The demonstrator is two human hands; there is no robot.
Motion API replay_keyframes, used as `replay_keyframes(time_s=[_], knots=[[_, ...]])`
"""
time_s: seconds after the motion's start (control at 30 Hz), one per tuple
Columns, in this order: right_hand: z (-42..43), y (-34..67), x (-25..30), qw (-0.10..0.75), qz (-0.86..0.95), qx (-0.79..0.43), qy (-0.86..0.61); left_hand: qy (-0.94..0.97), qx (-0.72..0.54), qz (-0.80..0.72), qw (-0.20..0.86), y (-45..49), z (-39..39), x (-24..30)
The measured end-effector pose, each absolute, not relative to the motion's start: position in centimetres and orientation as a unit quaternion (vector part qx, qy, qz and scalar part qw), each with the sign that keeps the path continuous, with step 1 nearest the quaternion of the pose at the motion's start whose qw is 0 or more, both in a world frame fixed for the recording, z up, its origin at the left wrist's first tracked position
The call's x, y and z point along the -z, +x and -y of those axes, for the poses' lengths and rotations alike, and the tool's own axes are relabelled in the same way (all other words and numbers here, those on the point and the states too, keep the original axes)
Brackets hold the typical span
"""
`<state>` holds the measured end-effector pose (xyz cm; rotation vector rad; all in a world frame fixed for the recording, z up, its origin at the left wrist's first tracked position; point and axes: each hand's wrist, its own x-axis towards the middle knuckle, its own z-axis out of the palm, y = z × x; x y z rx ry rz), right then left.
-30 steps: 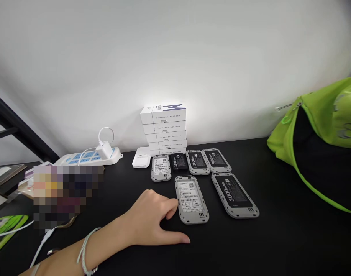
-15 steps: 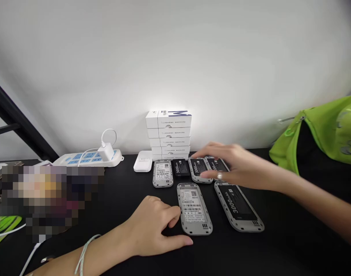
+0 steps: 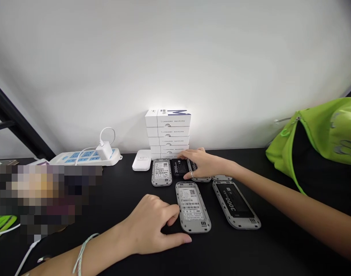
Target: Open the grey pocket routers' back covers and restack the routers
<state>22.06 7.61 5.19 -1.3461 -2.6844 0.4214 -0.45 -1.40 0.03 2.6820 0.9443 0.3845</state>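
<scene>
My left hand rests on the black table, fingers loosely spread, fingertips against the left edge of a grey device that lies label side up. My right hand reaches across the back row, with thumb and fingers closed round a loose black battery. To the battery's left lies another labelled grey device. A grey device with a black 3000 mAh battery fitted lies to the right of the near one. My right hand mostly covers two more grey devices in the back row.
Several white boxes stand stacked against the wall, with a small white device beside them. A white power strip with a plugged charger lies at the left. A green bag fills the right. A white cable trails at the lower left.
My right hand came in from the right, passed over the back-row devices and moved left onto the loose black battery. My left hand has stayed beside the labelled device.
</scene>
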Motion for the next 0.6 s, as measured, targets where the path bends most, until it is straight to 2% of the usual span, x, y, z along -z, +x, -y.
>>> replay_keyframes(time_s=[0.4,0.6], knots=[[-7.7,22.7,-4.8,0.137,0.866,-0.189,-0.441,0.926,-0.122,-0.328,0.142,-0.4,1.5,-0.2],[-2.8,23.9,-5.2,0.199,0.845,-0.201,-0.454,0.922,-0.118,-0.34,0.144,-0.4,1.4,-0.1]])
